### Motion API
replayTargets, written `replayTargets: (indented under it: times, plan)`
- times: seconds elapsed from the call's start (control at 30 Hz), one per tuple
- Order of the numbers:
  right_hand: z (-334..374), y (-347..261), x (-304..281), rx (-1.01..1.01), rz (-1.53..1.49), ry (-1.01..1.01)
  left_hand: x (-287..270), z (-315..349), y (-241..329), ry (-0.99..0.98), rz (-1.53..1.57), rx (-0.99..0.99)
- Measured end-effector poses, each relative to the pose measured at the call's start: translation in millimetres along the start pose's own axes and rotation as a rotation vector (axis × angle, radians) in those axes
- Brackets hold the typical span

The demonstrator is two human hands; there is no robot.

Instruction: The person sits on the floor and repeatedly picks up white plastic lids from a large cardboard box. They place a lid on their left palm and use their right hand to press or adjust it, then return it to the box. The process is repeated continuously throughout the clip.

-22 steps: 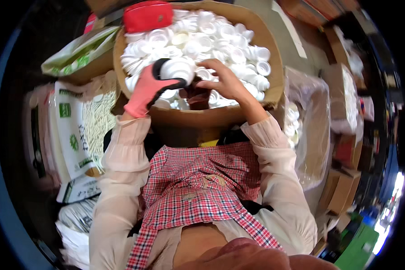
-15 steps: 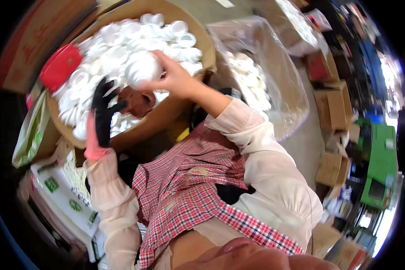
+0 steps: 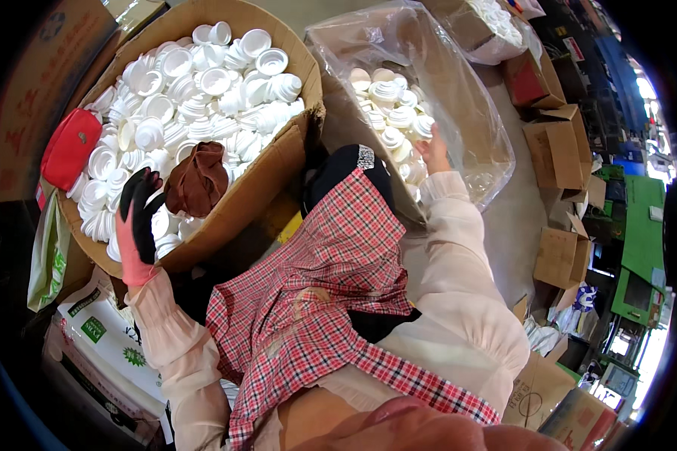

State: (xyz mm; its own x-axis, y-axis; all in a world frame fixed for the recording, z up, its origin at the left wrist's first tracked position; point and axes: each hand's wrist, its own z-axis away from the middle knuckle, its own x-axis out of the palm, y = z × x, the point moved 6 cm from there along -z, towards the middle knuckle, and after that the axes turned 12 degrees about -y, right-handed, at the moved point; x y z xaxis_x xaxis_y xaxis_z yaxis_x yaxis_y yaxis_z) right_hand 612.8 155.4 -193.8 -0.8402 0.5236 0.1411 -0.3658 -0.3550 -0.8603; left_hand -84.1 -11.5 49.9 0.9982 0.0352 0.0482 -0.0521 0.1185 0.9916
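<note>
My left hand (image 3: pixel 138 222), in a black and pink glove, has its fingers apart and empty at the near left edge of a big cardboard box (image 3: pixel 278 161). White round plastic lids (image 3: pixel 203 81) are heaped in that box. Beside the glove, on the heap, lies a crumpled brown cloth (image 3: pixel 197 180). Stretched out to the right, my bare right hand (image 3: pixel 435 152) is over a second box lined with clear plastic (image 3: pixel 470 105). Its fingers are extended close to white ridged lids (image 3: pixel 401 117) inside, and nothing shows in its grasp.
A red pouch (image 3: pixel 71 149) rests at the left rim of the big box. Open cardboard boxes (image 3: pixel 557 154) line the floor to the right, near a green machine (image 3: pixel 639 240). Printed white sacks (image 3: pixel 101 331) lie at the lower left.
My right hand has swung from above the big box to the lined box, and the white lids it held are out of it. My left hand has shifted slightly left and down.
</note>
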Motion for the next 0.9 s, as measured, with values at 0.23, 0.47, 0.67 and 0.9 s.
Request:
replayTargets:
  times: [0.23, 0.47, 0.67, 0.9]
  plan:
    - [86, -81, 213, -0.111, 0.447, -0.516, 44, -4, -31, -0.224, -1.268, 0.054]
    - [288, -1, 493, -0.773, 1.14, -1.453, 31, 12, -28, -0.305, -1.179, -0.137]
    - [369, 105, 626, -1.455, 1.171, -1.369, -10, 34, -1, -0.014, -1.104, -0.138]
    - [373, 125, 671, -1.616, 1.216, -1.195, -69, 46, 19, 0.457, -0.359, 0.123]
